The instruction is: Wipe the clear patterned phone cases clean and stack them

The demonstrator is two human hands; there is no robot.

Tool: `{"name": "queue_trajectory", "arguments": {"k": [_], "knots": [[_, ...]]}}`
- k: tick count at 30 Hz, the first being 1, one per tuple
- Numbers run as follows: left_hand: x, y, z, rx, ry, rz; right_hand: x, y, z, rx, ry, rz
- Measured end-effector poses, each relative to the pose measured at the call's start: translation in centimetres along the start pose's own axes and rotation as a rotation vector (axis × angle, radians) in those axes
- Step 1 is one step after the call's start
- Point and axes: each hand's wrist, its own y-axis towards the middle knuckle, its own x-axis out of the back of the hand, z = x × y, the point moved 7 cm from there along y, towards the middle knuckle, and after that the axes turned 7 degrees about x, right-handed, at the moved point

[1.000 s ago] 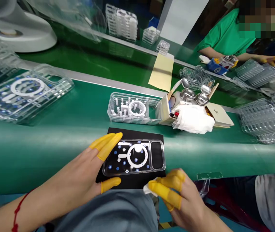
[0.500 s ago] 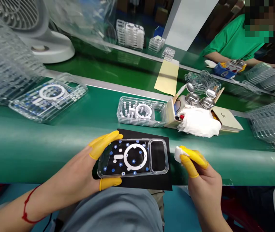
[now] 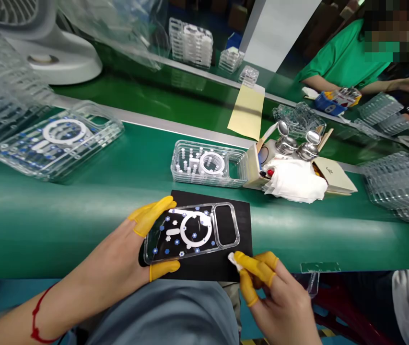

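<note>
Head view: left hand (image 3: 107,254) holds clear phone case (image 3: 192,230); box-flap logo (image 3: 329,171) unreadable.

The left hand (image 3: 114,254) reaches in from the lower left on a bare forearm (image 3: 35,311), a red string (image 3: 36,318) tied around its wrist, with the thumb spread low and the fingers stretched out above it in a wide grip. The right hand (image 3: 279,306) sits lower and to the right, rising from the bottom edge, its fingers bunched and pinched tightly together. Yellow finger cots (image 3: 150,215) cover the fingertips of both hands, and a gap separates the two hands.
</note>
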Motion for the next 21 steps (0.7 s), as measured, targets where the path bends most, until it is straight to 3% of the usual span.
{"name": "queue_trajectory", "arguments": {"k": [5, 10, 16, 18, 21], "knots": [[-0.2, -0.3, 0.4, 0.040, -0.038, 0.015, 2.1, -0.3, -1.5, -0.126, 0.025, -0.060], [-0.2, -0.7, 0.4, 0.038, -0.060, -0.009, 1.6, 0.6, -1.5, -0.118, 0.065, -0.162], [0.8, -1.1, 0.4, 0.036, -0.072, -0.030, 1.8, 0.6, -3.8, -0.201, 0.103, -0.308], [1.1, -1.3, 0.4, 0.031, -0.063, -0.050, 1.7, 1.0, -3.6, -0.192, 0.120, -0.306], [1.0, -1.5, 0.3, 0.026, -0.027, -0.080, 0.3, 2.3, -1.1, -0.091, 0.076, -0.228]]}}
